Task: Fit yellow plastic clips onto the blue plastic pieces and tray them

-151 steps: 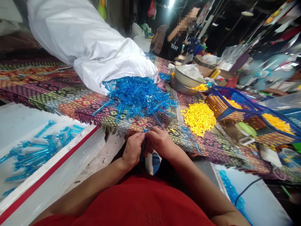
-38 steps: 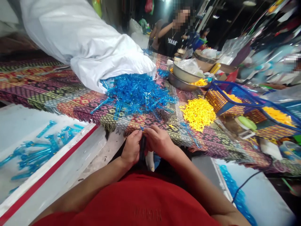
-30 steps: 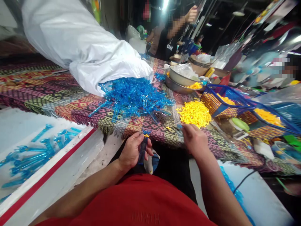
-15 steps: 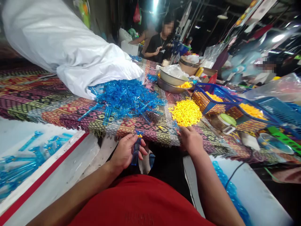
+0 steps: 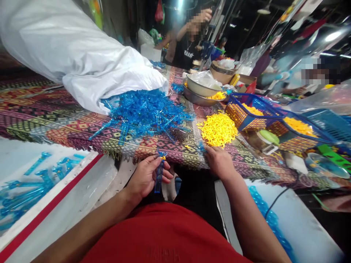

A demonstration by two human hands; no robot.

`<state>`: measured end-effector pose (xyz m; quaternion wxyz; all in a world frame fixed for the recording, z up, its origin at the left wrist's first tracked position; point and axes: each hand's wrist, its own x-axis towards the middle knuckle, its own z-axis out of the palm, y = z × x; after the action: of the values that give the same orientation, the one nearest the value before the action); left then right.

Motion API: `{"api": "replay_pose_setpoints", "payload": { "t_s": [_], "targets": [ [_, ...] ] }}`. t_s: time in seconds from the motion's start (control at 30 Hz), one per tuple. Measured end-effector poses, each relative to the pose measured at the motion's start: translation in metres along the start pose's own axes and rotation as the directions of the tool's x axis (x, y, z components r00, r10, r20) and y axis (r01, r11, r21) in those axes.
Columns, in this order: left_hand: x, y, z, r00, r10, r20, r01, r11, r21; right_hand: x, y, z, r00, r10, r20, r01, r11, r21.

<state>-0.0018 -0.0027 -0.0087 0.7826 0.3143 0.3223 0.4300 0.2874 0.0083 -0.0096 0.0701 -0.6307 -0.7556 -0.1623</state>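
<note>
The person's red shirt (image 5: 164,233) fills the bottom of the view, with both bare forearms reaching forward to the front edge of a patterned woven cloth (image 5: 68,126). The left hand (image 5: 145,175) is curled, gripping a narrow, translucent blue plastic stick (image 5: 158,177) upright, with a small yellow plastic piece (image 5: 163,157) at its upper end. The stick sits just short of the cloth's edge. The right hand (image 5: 219,163) rests at the cloth, its fingers loosely forward and touching or just beside a small blue plastic piece (image 5: 201,147); whether they pinch it cannot be told.

Near left, more blue sticks (image 5: 35,186) lie on a white board (image 5: 16,160) with a red edge. Near right, blue pieces (image 5: 270,217) and a black cable (image 5: 276,201) lie on another white board (image 5: 301,223).

Farther on, a tangled blue heap (image 5: 145,113) spills from a white sack (image 5: 82,54), beside a yellow heap (image 5: 218,129). To the right are blue-rimmed baskets (image 5: 252,118) and steel bowls (image 5: 200,93). At the far end stands a person in a black T-shirt (image 5: 186,54).
</note>
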Motion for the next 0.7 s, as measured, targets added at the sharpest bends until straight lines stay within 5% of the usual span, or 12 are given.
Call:
{"api": "replay_pose_setpoints", "payload": {
  "t_s": [0.1,0.17,0.27,0.33,0.4,0.5,0.7],
  "targets": [
    [-0.001,0.002,-0.001,1.000,-0.016,-0.005,0.016,1.000,-0.020,0.002,-0.005,-0.010,0.985,0.109,-0.137,-0.074,0.969,0.234],
    [-0.001,0.004,-0.001,1.000,-0.029,0.000,0.029,0.999,-0.036,0.002,-0.016,-0.018,0.934,0.289,-0.210,-0.123,0.813,0.569],
    [-0.002,0.008,0.001,0.999,-0.051,0.015,0.052,0.997,-0.056,0.003,-0.043,-0.026,0.896,0.442,0.038,-0.143,0.207,0.968],
    [-0.002,0.012,0.004,0.998,-0.052,0.030,0.054,0.995,-0.081,0.004,-0.062,-0.027,0.907,0.344,0.242,-0.189,-0.180,0.965],
    [-0.004,0.015,0.007,0.998,-0.041,0.047,0.046,0.993,-0.109,0.005,-0.078,-0.025,0.907,0.241,0.345,-0.227,-0.410,0.883],
    [-0.007,0.021,0.010,0.998,-0.026,0.064,0.034,0.990,-0.134,0.006,-0.093,-0.021,0.904,0.149,0.400,-0.253,-0.567,0.784],
    [-0.013,0.021,0.009,0.997,0.008,0.079,0.001,0.993,-0.119,0.005,-0.105,-0.022,0.914,0.034,0.405,-0.288,-0.648,0.705]
  ]
}}
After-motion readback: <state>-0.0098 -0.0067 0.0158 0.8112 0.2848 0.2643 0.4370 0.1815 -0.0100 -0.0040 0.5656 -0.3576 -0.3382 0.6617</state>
